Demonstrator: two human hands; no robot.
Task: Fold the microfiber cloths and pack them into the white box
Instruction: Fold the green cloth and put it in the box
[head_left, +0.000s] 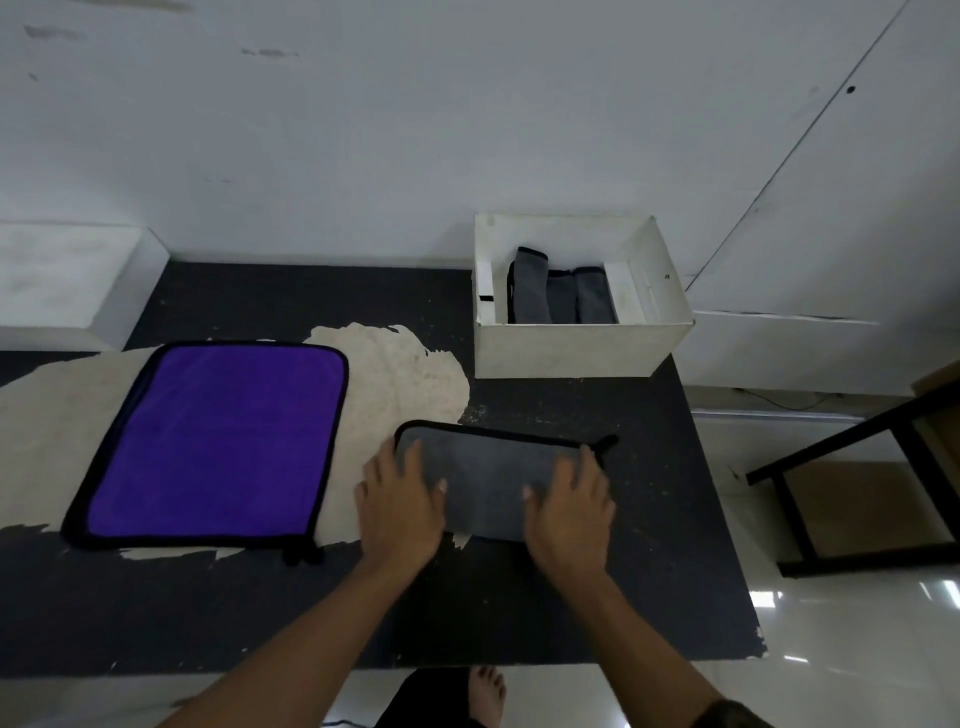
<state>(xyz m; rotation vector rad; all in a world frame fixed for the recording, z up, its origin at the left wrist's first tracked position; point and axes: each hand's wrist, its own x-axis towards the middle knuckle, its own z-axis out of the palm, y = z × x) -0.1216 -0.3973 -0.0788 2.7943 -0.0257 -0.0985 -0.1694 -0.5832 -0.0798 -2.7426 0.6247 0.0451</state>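
Observation:
A grey microfiber cloth with black trim lies folded in half on the dark table, in front of me. My left hand rests flat on its left end, fingers spread. My right hand lies flat on its right end, fingers apart. A purple cloth with black trim lies spread flat to the left, untouched. The white box stands at the back right of the table, with three folded grey cloths standing on edge inside it.
The dark table has a large worn pale patch under and beside the purple cloth. Its right edge drops to a glossy floor. A black-framed table stands at the right. A white wall lies behind, and a white ledge at the far left.

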